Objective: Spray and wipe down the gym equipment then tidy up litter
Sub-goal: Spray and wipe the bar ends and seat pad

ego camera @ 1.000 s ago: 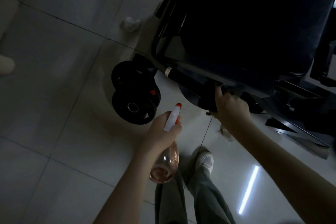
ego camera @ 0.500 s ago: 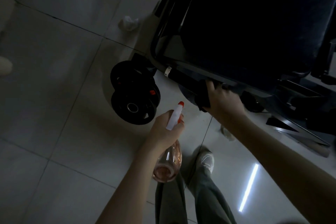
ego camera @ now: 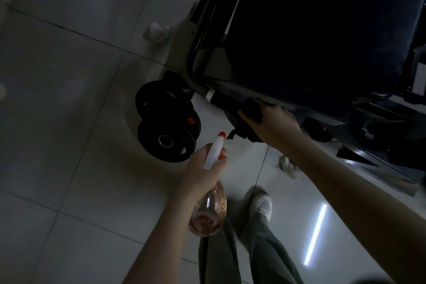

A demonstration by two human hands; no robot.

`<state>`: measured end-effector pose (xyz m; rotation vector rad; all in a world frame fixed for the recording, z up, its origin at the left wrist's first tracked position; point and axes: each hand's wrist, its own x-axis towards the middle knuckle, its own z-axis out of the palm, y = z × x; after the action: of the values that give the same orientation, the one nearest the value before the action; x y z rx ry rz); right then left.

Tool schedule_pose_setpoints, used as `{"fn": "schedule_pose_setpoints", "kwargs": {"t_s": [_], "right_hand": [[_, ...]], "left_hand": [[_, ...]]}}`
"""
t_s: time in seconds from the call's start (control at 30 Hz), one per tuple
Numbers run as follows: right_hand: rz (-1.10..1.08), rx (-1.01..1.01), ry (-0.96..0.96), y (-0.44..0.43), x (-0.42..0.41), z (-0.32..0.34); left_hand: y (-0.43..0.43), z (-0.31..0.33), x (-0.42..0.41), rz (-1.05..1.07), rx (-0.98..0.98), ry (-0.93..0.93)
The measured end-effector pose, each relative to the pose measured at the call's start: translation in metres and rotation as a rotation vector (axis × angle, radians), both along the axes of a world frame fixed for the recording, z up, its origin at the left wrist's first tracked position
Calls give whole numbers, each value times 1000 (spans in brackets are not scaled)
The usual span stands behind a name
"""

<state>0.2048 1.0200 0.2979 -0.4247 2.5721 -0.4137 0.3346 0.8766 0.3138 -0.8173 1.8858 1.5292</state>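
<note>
Presses a dark cloth (ego camera: 252, 108) onto the black frame bar (ego camera: 224, 100) of the gym machine (ego camera: 322, 30) at centre frame, with the right hand (ego camera: 274, 124) curled over cloth and bar together and its fingers wrapped tight round both. Looks like the wiping step, mid-stroke along that lower rail.

Holds the spray bottle (ego camera: 208, 212) low at centre in the left hand (ego camera: 202, 173), fingers closed round its neck, white nozzle with the orange tip aimed up toward the stack of black weight plates (ego camera: 167, 122) left of centre. Cannot tell whether a finger sits on the trigger. Shows pinkish liquid in the belly of the bottle, so plenty left to spray by the look of it.

Hard to call how much of the machine is finished: far too dark across the big pad at upper right to read any wet sheen or streaks. Judging by the grip, only this one bar in hand right now, with the rest of the frame and the plates perhaps yet to come.

Leaves the litter untouched so far. Shows one crumpled white wad (ego camera: 156, 31) on the tiled floor (ego camera: 69, 122) at upper left of centre, beside the machine's foot, and a second wad (ego camera: 288, 165) right of centre, just past the right forearm. Puts the tidy-up wholly ahead, then, and the wipe-down somewhere in its middle.
</note>
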Motion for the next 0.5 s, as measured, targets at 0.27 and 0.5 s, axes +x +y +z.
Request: {"fn": "schedule_pose_setpoints", "kwargs": {"t_s": [0.27, 0.5], "right_hand": [[165, 140, 120, -24, 7, -13], [43, 118, -79, -42, -22, -4]], "left_hand": [[-7, -28, -3, 53, -84, -60], [-13, -37, -5, 114, -42, -203]]}}
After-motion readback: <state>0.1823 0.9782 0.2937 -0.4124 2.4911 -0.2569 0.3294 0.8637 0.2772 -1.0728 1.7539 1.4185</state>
